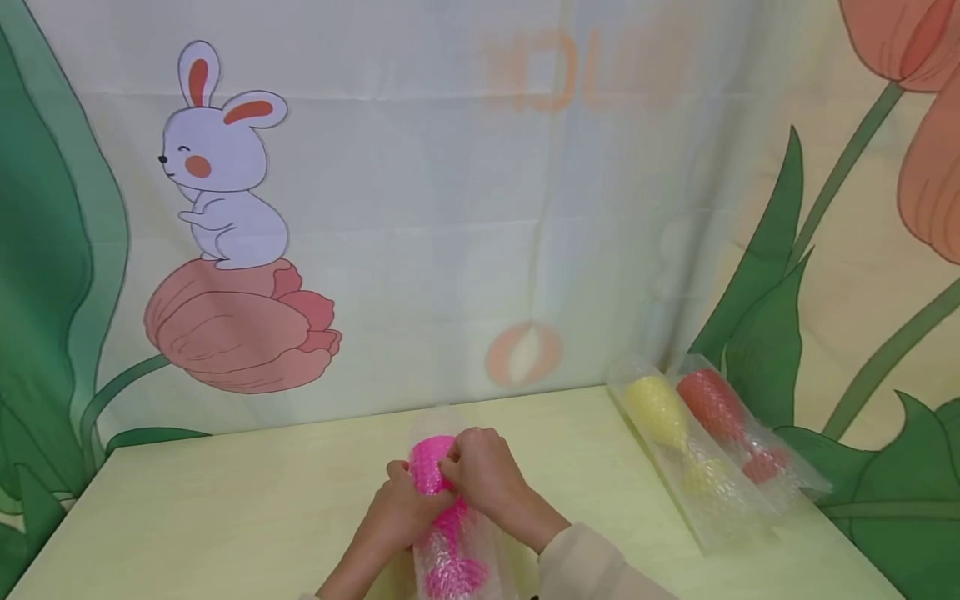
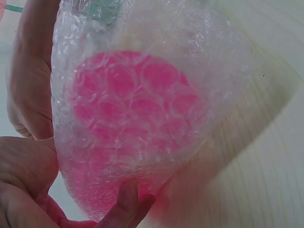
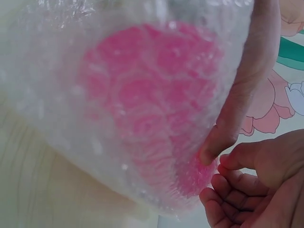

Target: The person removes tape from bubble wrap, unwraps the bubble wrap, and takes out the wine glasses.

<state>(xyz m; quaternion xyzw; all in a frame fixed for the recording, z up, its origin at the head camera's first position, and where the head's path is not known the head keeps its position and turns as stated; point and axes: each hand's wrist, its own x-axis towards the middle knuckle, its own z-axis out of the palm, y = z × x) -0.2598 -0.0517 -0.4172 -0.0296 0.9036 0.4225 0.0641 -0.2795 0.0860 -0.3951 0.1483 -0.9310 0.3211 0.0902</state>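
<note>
Hands [image 1: 411, 512] [image 1: 489, 473] partly over pink pkg [image 1: 429, 465], at rt yellow pkg [image 1: 658, 412], red pkg [image 1: 712, 404]

In the head view we lose the near edge of the surface [image 1: 225, 517] and the near end of the bubble wrap [image 1: 500, 560]. Bubbles blur the pink object [image 1: 431, 460]; orange lettering [image 1: 570, 71] illegible to us.

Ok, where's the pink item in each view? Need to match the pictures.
Head: pink item at bottom centre.
Left wrist: pink item left of centre, running to the bottom edge.
Right wrist: pink item around centre, a bit high.
Shared landmark: the bubble wrap around it.
</note>
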